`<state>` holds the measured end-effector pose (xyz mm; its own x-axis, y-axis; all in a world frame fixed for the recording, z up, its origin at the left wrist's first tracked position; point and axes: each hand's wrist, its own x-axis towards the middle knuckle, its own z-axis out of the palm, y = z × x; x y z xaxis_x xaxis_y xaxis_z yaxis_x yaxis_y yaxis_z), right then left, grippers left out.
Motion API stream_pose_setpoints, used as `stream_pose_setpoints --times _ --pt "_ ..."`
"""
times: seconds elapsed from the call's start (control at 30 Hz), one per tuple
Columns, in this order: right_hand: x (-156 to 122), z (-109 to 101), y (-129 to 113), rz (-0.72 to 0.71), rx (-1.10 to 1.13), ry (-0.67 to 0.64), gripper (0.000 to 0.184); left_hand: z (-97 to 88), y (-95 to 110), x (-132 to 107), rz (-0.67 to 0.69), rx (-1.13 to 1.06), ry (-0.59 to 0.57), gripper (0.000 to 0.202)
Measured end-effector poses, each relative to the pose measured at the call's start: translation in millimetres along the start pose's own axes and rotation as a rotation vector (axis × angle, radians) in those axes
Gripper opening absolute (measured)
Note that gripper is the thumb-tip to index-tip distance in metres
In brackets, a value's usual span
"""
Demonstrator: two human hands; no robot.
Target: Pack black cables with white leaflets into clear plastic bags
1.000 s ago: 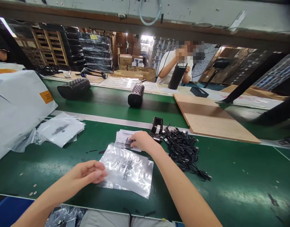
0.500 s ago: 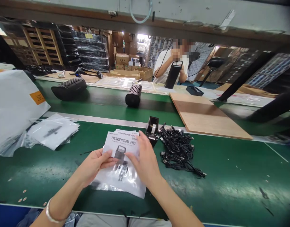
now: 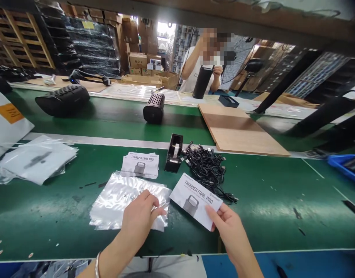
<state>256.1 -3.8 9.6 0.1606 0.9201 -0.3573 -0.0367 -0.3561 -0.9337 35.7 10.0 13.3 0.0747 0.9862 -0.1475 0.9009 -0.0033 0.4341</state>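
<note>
Here our right hand (image 3: 232, 231) pinches the leaflet (image 3: 195, 199), seemingly light and bendy, by its near corner, low over the tabletop (image 3: 281, 208). Our left hand (image 3: 139, 216) presses curled fingers onto the slippery plastic bag (image 3: 114, 200).

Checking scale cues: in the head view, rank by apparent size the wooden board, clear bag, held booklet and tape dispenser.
1. Wooden board and clear bag: alike; board lies farther, so unranked.
2. Booklet in right hand.
3. Tape dispenser.
</note>
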Motion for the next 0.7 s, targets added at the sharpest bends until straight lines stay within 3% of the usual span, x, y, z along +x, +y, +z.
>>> stream_pose_setpoints --times 0.4,0.7 --pt "-13.0 26.3 4.9 0.015 0.069 0.043 0.041 -3.6 -11.1 -8.6 0.084 -0.052 0.062 0.031" --pt "-15.4 29.7 4.6 0.010 0.163 0.084 0.049 4.1 -17.0 -12.6 0.118 -0.059 0.120 0.031"
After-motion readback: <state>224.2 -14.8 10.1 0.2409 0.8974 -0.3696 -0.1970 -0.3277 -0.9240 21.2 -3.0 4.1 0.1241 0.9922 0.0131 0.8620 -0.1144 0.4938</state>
